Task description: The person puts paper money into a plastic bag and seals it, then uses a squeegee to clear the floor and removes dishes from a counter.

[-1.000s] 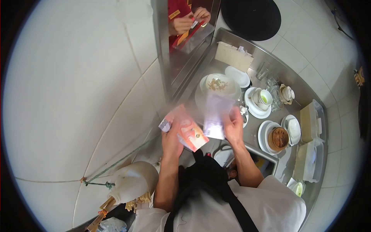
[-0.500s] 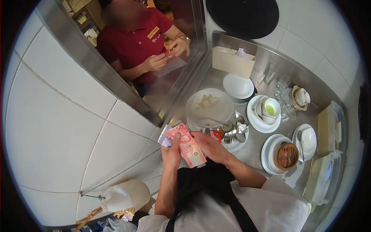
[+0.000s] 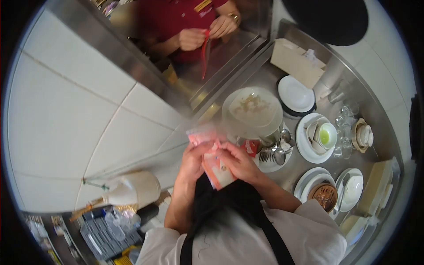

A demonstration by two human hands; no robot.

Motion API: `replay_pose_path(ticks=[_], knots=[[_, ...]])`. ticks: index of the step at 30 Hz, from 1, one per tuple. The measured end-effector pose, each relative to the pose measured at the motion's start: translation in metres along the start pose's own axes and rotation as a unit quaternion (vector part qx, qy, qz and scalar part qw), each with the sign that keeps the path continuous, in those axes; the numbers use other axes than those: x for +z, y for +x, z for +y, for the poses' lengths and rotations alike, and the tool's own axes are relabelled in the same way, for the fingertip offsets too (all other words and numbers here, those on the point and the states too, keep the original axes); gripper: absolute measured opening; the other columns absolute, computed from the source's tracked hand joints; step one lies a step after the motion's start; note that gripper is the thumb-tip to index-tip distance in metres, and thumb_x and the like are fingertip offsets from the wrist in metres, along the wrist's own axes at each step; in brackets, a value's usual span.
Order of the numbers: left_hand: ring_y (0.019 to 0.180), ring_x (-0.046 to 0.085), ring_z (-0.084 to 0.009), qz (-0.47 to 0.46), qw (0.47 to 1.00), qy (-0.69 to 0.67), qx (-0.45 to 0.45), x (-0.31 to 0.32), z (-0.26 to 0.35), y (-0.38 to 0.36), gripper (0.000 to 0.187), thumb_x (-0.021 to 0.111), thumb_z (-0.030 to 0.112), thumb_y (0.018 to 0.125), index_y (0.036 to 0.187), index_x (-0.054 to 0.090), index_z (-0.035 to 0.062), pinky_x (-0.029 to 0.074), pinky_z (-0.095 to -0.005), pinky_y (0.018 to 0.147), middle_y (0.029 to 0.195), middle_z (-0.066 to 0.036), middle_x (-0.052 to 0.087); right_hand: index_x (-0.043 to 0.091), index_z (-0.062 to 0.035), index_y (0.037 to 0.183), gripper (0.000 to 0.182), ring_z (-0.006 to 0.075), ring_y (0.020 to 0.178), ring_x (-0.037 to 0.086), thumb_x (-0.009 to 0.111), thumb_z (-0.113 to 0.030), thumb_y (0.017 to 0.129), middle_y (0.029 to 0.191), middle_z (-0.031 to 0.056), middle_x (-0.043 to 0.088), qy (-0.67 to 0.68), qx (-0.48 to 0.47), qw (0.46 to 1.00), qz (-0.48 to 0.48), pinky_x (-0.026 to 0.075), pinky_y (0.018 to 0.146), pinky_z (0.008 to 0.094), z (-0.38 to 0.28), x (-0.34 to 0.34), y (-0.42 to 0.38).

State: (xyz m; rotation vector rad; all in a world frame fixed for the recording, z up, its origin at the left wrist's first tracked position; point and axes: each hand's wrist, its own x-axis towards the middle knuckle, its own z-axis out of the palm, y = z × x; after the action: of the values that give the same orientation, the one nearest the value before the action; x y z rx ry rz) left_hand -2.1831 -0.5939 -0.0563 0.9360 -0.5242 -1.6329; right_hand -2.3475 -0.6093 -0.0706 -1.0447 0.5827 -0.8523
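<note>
Well, from my remote seat I see the left hand and the right hand both closed on pinkish-red banknotes, with the fingers curled in against the paper. The notes sit between the hands, gripped around their middle: one end, blurred, pokes out past the fingers on the far side, and the other slants down toward the black apron. I can't tell how many notes there are. Just beyond the right hand I make out a red packet beside the forks.
</note>
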Motion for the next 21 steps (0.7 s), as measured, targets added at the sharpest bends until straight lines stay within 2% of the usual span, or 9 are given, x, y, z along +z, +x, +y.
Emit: replay_pose_path(ticks=[5, 6, 9, 10, 12, 13, 15, 17, 21], knots=[[0.115, 0.055, -0.0227, 0.086, 0.981, 0.156, 0.082, 0.003, -0.008, -0.029, 0.055, 0.055, 0.003, 0.089, 0.14, 0.036, 0.0042, 0.045, -0.0371, 0.099, 0.127, -0.014, 0.057, 0.054, -0.0009, 0.108, 0.018, 0.0051, 0.077, 0.057, 0.053, -0.017, 0.1, 0.086, 0.0046, 0.064, -0.021, 0.008, 0.999, 0.046, 0.046, 0.067, 0.0221, 0.005, 0.006, 0.008], [0.103, 0.058, -0.0157, 0.098, 0.978, 0.169, 0.074, 0.006, -0.008, -0.038, 0.041, 0.057, 0.007, 0.092, 0.131, 0.045, 0.0048, 0.048, -0.0303, 0.087, 0.113, -0.009, 0.061, 0.055, -0.0003, 0.105, 0.016, 0.0051, 0.077, 0.057, 0.054, -0.016, 0.099, 0.086, 0.0041, 0.064, -0.032, 0.019, 0.998, 0.054, 0.046, 0.067, 0.0217, 0.007, 0.008, 0.009], [0.098, 0.059, -0.0131, 0.134, 0.981, 0.116, 0.076, -0.014, -0.017, -0.066, 0.029, 0.053, 0.004, 0.094, 0.123, 0.054, 0.0038, 0.048, -0.0282, 0.086, 0.106, -0.007, 0.064, 0.056, -0.0001, 0.105, 0.015, 0.0059, 0.08, 0.058, 0.054, -0.014, 0.099, 0.09, 0.0044, 0.065, -0.086, 0.059, 0.994, -0.011, 0.047, 0.07, 0.0227, 0.017, 0.017, 0.008], [0.093, 0.06, -0.0109, 0.154, 0.97, 0.122, 0.142, -0.025, -0.027, -0.077, 0.019, 0.049, 0.003, 0.096, 0.111, 0.062, 0.0031, 0.048, -0.0269, 0.085, 0.1, -0.004, 0.065, 0.058, -0.0009, 0.109, 0.015, 0.0084, 0.089, 0.059, 0.055, -0.01, 0.097, 0.099, 0.0051, 0.064, -0.095, 0.069, 0.99, -0.077, 0.048, 0.076, 0.0243, 0.022, 0.015, 0.01], [0.089, 0.06, -0.0101, 0.193, 0.936, 0.212, 0.206, -0.037, -0.035, -0.101, 0.03, 0.04, -0.008, 0.088, 0.101, 0.065, 0.0016, 0.049, -0.0271, 0.082, 0.097, -0.004, 0.065, 0.054, -0.0033, 0.121, 0.027, 0.0118, 0.097, 0.06, 0.057, -0.008, 0.095, 0.108, 0.0051, 0.063, 0.172, 0.256, 0.945, -0.107, 0.049, 0.082, 0.0266, 0.027, 0.017, 0.012], [0.087, 0.064, -0.0167, 0.221, 0.91, 0.278, 0.215, -0.037, -0.033, -0.114, 0.031, 0.04, -0.011, 0.083, 0.095, 0.066, 0.0008, 0.051, -0.0297, 0.08, 0.09, -0.01, 0.067, 0.05, -0.0041, 0.126, 0.034, 0.0133, 0.098, 0.06, 0.058, -0.007, 0.093, 0.109, 0.0053, 0.063, 0.197, 0.316, 0.92, -0.119, 0.05, 0.082, 0.0274, 0.015, 0.032, 0.012], [0.083, 0.065, -0.0238, 0.222, 0.892, 0.341, 0.196, -0.042, -0.029, -0.144, 0.028, 0.043, -0.01, 0.081, 0.096, 0.065, -0.0003, 0.051, -0.0358, 0.071, 0.084, -0.012, 0.064, 0.045, -0.0049, 0.132, 0.043, 0.015, 0.099, 0.061, 0.06, -0.006, 0.091, 0.11, 0.0061, 0.062, 0.137, 0.363, 0.905, -0.176, 0.051, 0.082, 0.0286, 0.02, 0.051, 0.004], [0.076, 0.061, -0.0178, 0.195, 0.829, 0.437, 0.29, -0.069, -0.048, -0.164, 0.023, 0.05, 0.0, 0.089, 0.11, 0.06, 0.0026, 0.048, -0.0348, 0.066, 0.08, -0.009, 0.06, 0.043, -0.0052, 0.132, 0.047, 0.0158, 0.098, 0.061, 0.062, -0.005, 0.09, 0.11, 0.0072, 0.063, -0.002, 0.294, 0.919, -0.264, 0.051, 0.08, 0.0293, 0.059, 0.059, -0.005], [0.066, 0.054, -0.0125, 0.266, 0.92, 0.193, 0.215, -0.089, -0.038, -0.243, 0.028, 0.05, 0.014, 0.095, 0.122, 0.051, 0.0063, 0.044, -0.0299, 0.059, 0.078, -0.004, 0.055, 0.048, -0.0048, 0.118, 0.033, 0.0149, 0.094, 0.061, 0.061, 0.0, 0.089, 0.105, 0.0076, 0.062, 0.008, 0.327, 0.902, -0.283, 0.051, 0.079, 0.029, 0.092, 0.124, -0.018]])
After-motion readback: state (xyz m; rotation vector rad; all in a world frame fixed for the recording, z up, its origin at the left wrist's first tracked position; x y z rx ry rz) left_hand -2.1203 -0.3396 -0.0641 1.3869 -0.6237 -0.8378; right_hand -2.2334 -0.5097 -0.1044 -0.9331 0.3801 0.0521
